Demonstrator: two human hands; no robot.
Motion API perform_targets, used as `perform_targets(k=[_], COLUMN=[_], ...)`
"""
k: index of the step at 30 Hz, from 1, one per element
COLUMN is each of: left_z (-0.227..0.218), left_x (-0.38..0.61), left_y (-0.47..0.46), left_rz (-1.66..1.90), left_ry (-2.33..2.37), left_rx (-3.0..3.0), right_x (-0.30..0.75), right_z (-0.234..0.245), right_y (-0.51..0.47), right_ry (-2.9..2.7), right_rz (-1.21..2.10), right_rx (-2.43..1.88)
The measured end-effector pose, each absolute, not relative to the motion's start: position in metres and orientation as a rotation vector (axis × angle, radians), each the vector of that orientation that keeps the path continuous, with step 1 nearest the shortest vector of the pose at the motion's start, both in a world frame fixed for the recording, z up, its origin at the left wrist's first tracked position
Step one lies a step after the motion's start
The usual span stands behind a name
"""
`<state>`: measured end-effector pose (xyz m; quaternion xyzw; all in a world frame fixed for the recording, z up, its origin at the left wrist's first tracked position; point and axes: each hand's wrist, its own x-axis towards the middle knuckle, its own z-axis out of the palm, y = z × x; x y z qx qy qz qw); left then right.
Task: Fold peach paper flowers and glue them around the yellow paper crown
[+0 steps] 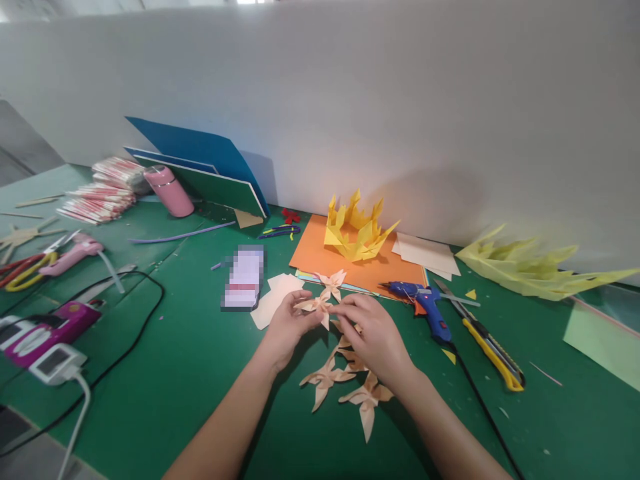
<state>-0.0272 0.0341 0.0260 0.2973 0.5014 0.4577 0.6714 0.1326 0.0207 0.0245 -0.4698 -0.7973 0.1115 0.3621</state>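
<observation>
Between my two hands is a peach folded paper flower point(320, 307) with pointed petals. My left hand point(291, 327) is closed on its left side, thumb and fingers pinching the paper. From the right, my right hand point(373, 333) has its fingertips pinched at another petal of the same flower. Just behind it lies a second peach flower point(334, 283). Below my hands several more rest on the green table, among them one flower point(326, 379) at left and another point(368, 399) at right. My right hand partly covers some of them.
A blue glue gun point(425, 303) and a yellow box cutter point(493, 353) lie on the right. Behind stands a yellow paper crown point(357, 230) on orange paper point(307, 250). A phone point(244, 277), peach sheets point(273, 303), pink bottle point(169, 191) and purple power strip point(55, 330) are leftward.
</observation>
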Motion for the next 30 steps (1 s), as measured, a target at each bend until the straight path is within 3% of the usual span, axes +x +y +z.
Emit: perform_targets(k=[17, 23, 30], left_z=[0.023, 0.023, 0.025], left_x=[-0.022, -0.023, -0.024], left_y=[0.033, 0.029, 0.019], left_rz=[1.134, 1.267, 1.119], left_ry=[1.159, 1.257, 1.332], left_rx=[0.737, 1.325, 2.016], right_x=[0.130, 0.128, 0.127], right_z=[0.023, 0.023, 0.027], right_y=[0.021, 0.020, 0.020], right_ry=[-1.982, -1.894, -1.874], right_rz=[0.314, 0.315, 0.291], right_rx=[-1.273, -1.342, -1.353])
